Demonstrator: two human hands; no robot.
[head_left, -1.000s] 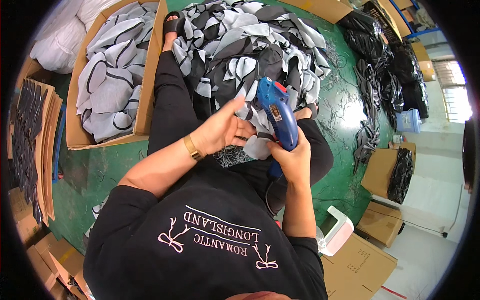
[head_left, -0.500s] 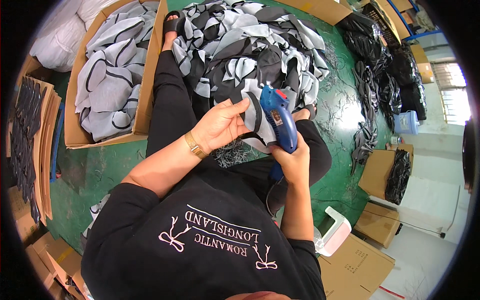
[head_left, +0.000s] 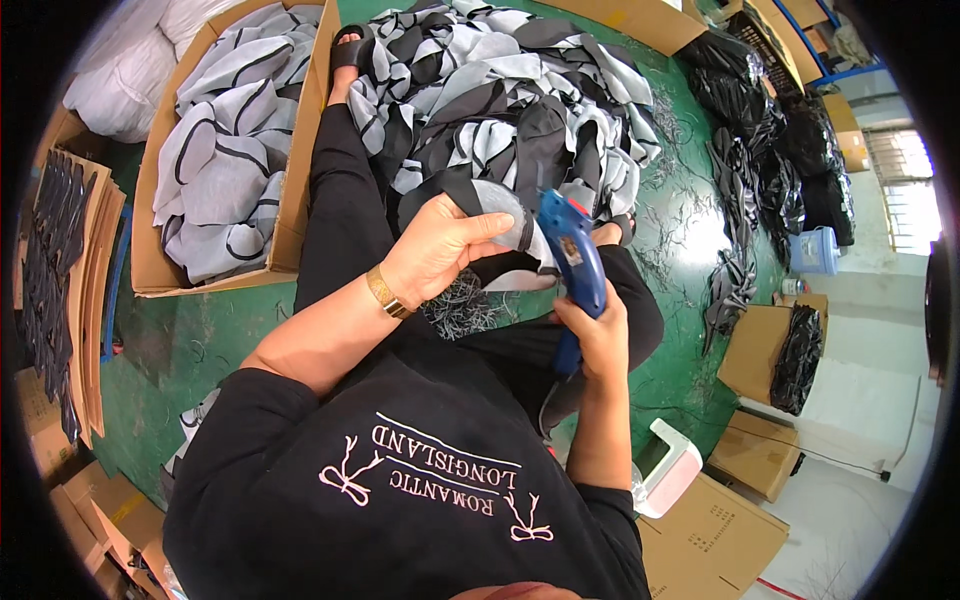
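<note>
My left hand (head_left: 442,252) pinches a grey fabric piece with black edging (head_left: 497,207) between thumb and fingers. A dark part of the cloth shows behind that hand. My right hand (head_left: 602,325) is wrapped round the handle of blue electric scissors (head_left: 576,256) with a red switch on top. Their head points away from me, close to the right edge of the fabric; whether the blades touch it I cannot tell. Beyond both hands lies a large heap of grey and black fabric pieces (head_left: 490,85), spread on the floor between my legs.
A cardboard box (head_left: 292,215) full of similar grey pieces stands at the left. Thread scraps (head_left: 465,305) litter the green floor (head_left: 240,325). Black plastic bags (head_left: 725,85), a blue bucket (head_left: 815,248) and cartons (head_left: 755,450) line the right side. A white-and-pink stool (head_left: 672,470) stands near my right elbow.
The electric scissors have shifted right and slightly toward me. The fabric in my left hand has turned, so its dark part now shows left of the hand.
</note>
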